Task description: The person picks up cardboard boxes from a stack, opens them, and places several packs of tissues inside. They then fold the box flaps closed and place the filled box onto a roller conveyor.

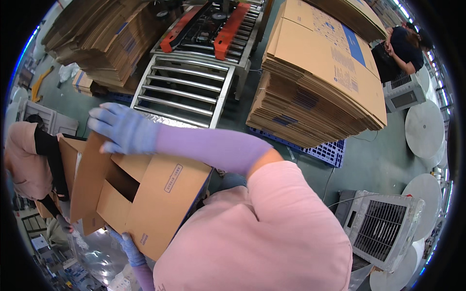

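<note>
In front of me stands a large brown cardboard box point(160, 207) with small printed marks. Its near long flap lies folded down over the top. The two end flaps are folded inward, with a dark gap point(122, 182) between them. The far long flap point(89, 178) stands up at a tilt. My right hand point(125, 127), in a blue knit glove, is over the end of that raised flap, thumb on the near side and fingers beyond. At the opposite end, my left hand point(129, 247), also gloved, grips the box's side edge; part of it is hidden.
Beside my right arm is a roller conveyor point(182, 87) with an orange-railed machine point(211, 31). Flattened cartons are stacked on a blue pallet point(327, 152) and in another pile point(109, 47). A co-worker point(29, 160) stands beyond the box. An air cooler point(380, 225) stands behind me.
</note>
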The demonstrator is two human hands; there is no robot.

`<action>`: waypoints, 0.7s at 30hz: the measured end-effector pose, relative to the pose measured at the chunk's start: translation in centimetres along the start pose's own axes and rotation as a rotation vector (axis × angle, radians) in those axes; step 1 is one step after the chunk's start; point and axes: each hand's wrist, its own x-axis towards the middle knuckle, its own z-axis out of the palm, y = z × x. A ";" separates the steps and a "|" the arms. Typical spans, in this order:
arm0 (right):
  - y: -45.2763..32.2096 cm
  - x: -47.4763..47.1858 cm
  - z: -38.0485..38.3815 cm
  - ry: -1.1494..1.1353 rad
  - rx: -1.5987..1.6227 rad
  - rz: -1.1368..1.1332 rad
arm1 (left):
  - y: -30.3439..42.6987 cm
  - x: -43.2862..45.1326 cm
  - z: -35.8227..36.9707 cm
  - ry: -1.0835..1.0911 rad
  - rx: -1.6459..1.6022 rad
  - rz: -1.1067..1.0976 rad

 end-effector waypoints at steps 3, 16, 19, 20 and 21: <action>-0.2 -6.9 -3.2 -0.294 0.046 0.042 | 1.5 -1.4 2.3 0.161 -0.210 -0.116; 9.5 -22.3 6.2 -0.545 0.534 1.098 | 3.0 -1.4 0.0 0.124 -0.014 -0.110; 10.1 -30.6 9.8 -0.709 0.433 1.403 | -0.7 -3.4 -7.4 0.173 -0.016 -0.282; 9.0 -31.7 9.1 -0.683 0.355 1.569 | -1.8 -4.2 -9.1 0.214 -0.036 -0.368; 9.0 -31.4 8.4 -0.712 0.372 1.488 | -2.6 -4.6 -10.0 0.226 -0.132 -0.378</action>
